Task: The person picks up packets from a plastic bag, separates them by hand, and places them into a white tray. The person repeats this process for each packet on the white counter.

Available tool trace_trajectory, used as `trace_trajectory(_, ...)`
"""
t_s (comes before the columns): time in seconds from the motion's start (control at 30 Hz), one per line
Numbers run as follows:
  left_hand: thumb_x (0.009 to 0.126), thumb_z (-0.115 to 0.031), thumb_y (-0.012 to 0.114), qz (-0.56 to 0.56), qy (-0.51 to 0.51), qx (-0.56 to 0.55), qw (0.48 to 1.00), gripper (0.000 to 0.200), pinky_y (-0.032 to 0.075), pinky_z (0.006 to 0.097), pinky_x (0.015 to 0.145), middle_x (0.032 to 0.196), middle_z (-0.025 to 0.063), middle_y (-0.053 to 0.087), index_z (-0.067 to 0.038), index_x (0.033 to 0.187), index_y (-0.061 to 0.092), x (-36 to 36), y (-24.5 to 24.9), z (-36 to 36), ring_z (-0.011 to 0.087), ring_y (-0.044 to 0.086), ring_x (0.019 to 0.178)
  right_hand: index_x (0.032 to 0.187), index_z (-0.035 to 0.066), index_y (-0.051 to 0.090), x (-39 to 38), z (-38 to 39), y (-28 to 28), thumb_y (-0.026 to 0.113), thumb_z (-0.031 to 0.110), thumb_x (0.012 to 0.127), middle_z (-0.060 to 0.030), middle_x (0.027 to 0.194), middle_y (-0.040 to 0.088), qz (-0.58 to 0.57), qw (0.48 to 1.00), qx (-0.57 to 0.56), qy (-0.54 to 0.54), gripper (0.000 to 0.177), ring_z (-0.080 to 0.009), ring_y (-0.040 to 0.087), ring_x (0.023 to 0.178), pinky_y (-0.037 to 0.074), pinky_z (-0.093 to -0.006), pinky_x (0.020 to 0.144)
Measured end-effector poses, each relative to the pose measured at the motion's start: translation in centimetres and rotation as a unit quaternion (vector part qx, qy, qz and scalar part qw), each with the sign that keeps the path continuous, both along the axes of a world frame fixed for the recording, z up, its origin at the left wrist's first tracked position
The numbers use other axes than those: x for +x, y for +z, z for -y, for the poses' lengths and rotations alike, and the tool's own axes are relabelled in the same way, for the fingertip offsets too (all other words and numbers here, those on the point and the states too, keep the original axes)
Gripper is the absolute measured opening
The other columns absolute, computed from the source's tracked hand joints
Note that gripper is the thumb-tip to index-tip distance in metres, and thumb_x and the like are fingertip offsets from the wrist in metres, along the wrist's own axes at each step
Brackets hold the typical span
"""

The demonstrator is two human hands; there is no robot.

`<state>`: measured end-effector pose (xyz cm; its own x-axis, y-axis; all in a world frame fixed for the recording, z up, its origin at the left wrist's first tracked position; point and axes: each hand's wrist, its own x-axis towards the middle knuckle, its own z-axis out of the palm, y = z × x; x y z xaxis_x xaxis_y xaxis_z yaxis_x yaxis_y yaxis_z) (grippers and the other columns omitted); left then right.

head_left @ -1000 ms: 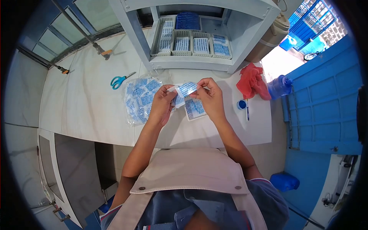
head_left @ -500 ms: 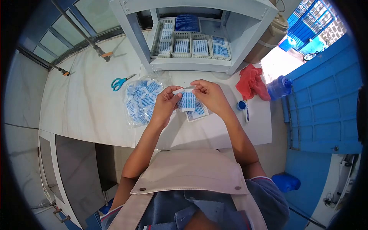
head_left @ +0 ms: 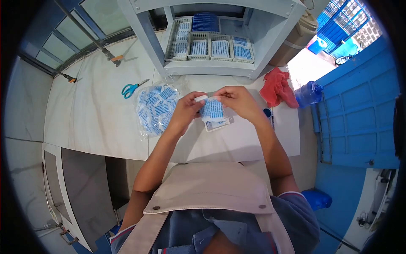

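Between my hands, over the counter, is a small white packet with blue print (head_left: 211,110). My left hand (head_left: 186,111) is closed on its left side, with a small white piece (head_left: 201,98) by the thumb that I cannot identify. The fingers of my right hand (head_left: 237,101) pinch the packet's upper right corner. Just beneath it lies a small white basket (head_left: 216,128) with more printed packets in it, partly hidden. Left of my left hand sits a clear plastic bag (head_left: 157,111) full of similar packets.
Teal-handled scissors (head_left: 131,89) lie beyond the bag. A white shelf (head_left: 207,69) at the back holds several baskets of packets. To the right are a red cloth (head_left: 277,88), a small blue-topped pot (head_left: 267,112), partly covered by my arm, and a blue bottle (head_left: 309,94).
The packet has shifted slightly right and its print now faces me at a different tilt. My right hand has moved a little right, its wrist now nearer the small pot.
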<state>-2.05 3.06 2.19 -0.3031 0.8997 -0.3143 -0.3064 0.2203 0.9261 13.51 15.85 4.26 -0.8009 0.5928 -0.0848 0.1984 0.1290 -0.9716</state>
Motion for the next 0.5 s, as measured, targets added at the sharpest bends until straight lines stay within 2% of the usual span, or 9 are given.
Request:
trace_trajectory(0.03,0.094,-0.011,0.05,0.011,-0.032,0.003,0.999,0.022,0.051,0.0284,0.074,0.09,0.0032,0.063,-0.003,0.114,0.055,0.7,0.1,-0.4,0.0111,0.06,0.081,0.102,-0.006,0.062,-0.3,0.1,-0.8,0.058,0.005,0.087,-0.006,0.088,0.065,0.027,0.998,0.059,0.002,0.02,-0.0105,0.059,0.075,0.048,-0.0245,0.069)
trace_trajectory(0.17,0.098,-0.016,0.04,0.014,-0.02,-0.013,1.0,0.026,0.042,0.0227,0.065,0.085,-0.0012,0.056,-0.006,0.117,0.054,1.7,-1.8,-1.2,0.0061,0.049,0.074,0.105,-0.006,0.062,0.0,-0.1,-2.9,0.057,0.003,0.087,-0.0077,0.092,0.066,-0.002,1.0,0.023,-0.012,0.021,-0.0111,0.06,0.078,0.049,-0.0255,0.071)
trace_trajectory(0.23,0.098,-0.016,0.04,-0.019,-0.019,-0.016,1.0,0.027,0.045,0.0247,0.07,0.089,0.0007,0.057,-0.005,0.12,0.051,2.0,-2.1,-1.4,0.0071,0.052,0.079,0.108,-0.002,0.063,0.2,0.2,-2.4,0.056,0.001,0.086,-0.009,0.09,0.066,0.032,0.986,0.16,0.022,0.023,-0.0099,0.06,0.078,0.049,-0.0249,0.07)
trace_trajectory(0.27,0.099,-0.016,0.039,-0.052,-0.017,-0.015,0.998,0.028,0.047,0.0268,0.075,0.094,0.0026,0.057,-0.004,0.123,0.048,2.0,-2.2,-1.4,0.0081,0.054,0.085,0.108,-0.002,0.063,0.1,0.3,-2.5,0.056,0.001,0.086,-0.009,0.09,0.066,0.032,0.987,0.159,0.021,0.023,-0.0099,0.06,0.078,0.049,-0.0249,0.07)
trace_trajectory(0.33,0.099,-0.016,0.04,-0.09,-0.027,-0.008,0.996,0.029,0.047,0.0266,0.074,0.092,0.0026,0.056,-0.005,0.125,0.046,1.9,-2.3,-1.5,0.0084,0.053,0.084,0.103,0.002,0.066,-0.1,0.3,-2.8,0.06,0.004,0.081,-0.0134,0.093,0.066,0.033,0.994,0.101,-0.019,0.023,-0.02,0.064,0.082,0.049,-0.0294,0.077)
trace_trajectory(0.37,0.098,-0.016,0.041,-0.127,-0.035,0.0,0.991,0.031,0.047,0.0264,0.072,0.09,0.0026,0.055,-0.006,0.127,0.043,1.9,-2.3,-1.5,0.0087,0.053,0.082,0.103,0.002,0.066,-0.2,0.1,-3.3,0.06,0.004,0.081,-0.0134,0.093,0.066,0.033,0.994,0.1,-0.019,0.023,-0.02,0.064,0.082,0.049,-0.0294,0.077)
trace_trajectory(0.4,0.098,-0.016,0.041,-0.127,-0.035,-0.001,0.991,0.031,0.047,0.0264,0.072,0.09,0.0026,0.055,-0.006,0.127,0.043,2.1,-2.2,-1.4,0.0087,0.053,0.082,0.101,0.001,0.066,-0.4,0.0,-3.5,0.06,0.004,0.082,-0.0111,0.088,0.065,0.019,0.998,0.062,-0.009,0.02,-0.0158,0.062,0.077,0.048,-0.0271,0.072)
trace_trajectory(0.43,0.097,-0.014,0.042,-0.133,-0.018,0.002,0.991,0.031,0.046,0.026,0.066,0.085,0.0035,0.055,-0.004,0.126,0.043,2.4,-2.2,-1.4,0.0091,0.051,0.075,0.098,0.0,0.066,-0.4,-0.1,-3.7,0.059,0.003,0.083,-0.0087,0.084,0.064,0.006,1.0,0.025,0.001,0.017,-0.0117,0.059,0.072,0.047,-0.0249,0.068)
trace_trajectory(0.5,0.096,-0.012,0.044,-0.139,0.001,0.004,0.99,0.031,0.044,0.0255,0.061,0.081,0.0045,0.054,-0.003,0.125,0.043,2.7,-2.0,-1.2,0.0095,0.049,0.068,0.095,0.0,0.067,-0.3,-0.3,-3.2,0.061,0.005,0.081,-0.0087,0.082,0.065,0.046,0.998,0.04,0.003,0.016,-0.0126,0.06,0.071,0.047,-0.0252,0.067)
